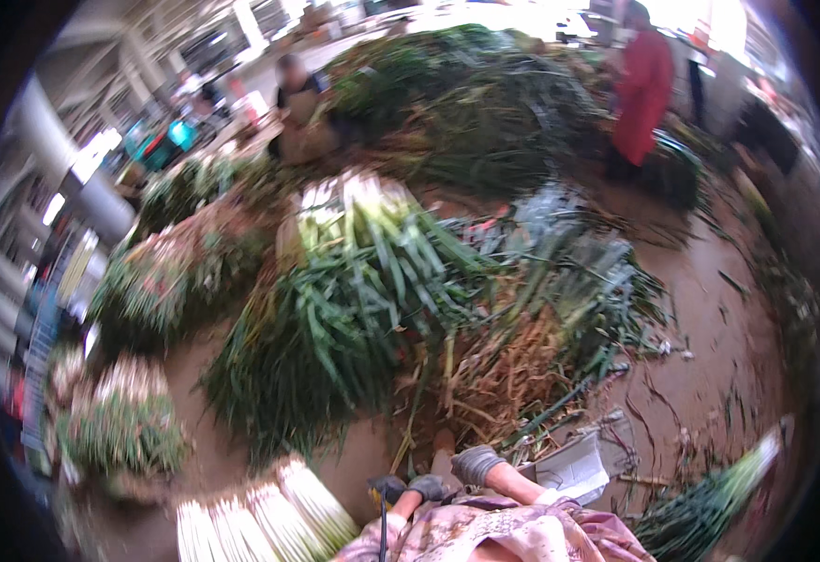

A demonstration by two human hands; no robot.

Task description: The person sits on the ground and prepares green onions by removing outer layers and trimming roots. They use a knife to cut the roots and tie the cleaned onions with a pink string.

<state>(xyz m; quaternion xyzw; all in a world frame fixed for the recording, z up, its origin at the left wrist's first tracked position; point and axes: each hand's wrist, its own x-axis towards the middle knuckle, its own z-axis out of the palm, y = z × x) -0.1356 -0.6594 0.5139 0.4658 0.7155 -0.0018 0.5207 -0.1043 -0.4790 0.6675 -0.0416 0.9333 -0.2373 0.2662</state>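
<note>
My left hand (427, 486), in a grey glove, is low in front of my body. Against it on the left is a dark object with a yellow part (385, 488); blur hides whether I grip it. My right hand (477, 464), also gloved, is bent in front of my lap, its fingers too blurred to read. A row of trimmed green onion bundles (262, 509), white stalks upward in the picture, lies left of my left hand. Beyond both hands, a large heap of leafy green onions (361, 281) spreads beside dry brown leaf waste (508, 365).
Onion piles (178, 274) line the left, near a pillar (80, 161). One person (304, 112) sits by the big far heap (466, 105); another in red (642, 91) stands right. An opened carton (572, 464) and a loose onion bundle (712, 492) lie on my right.
</note>
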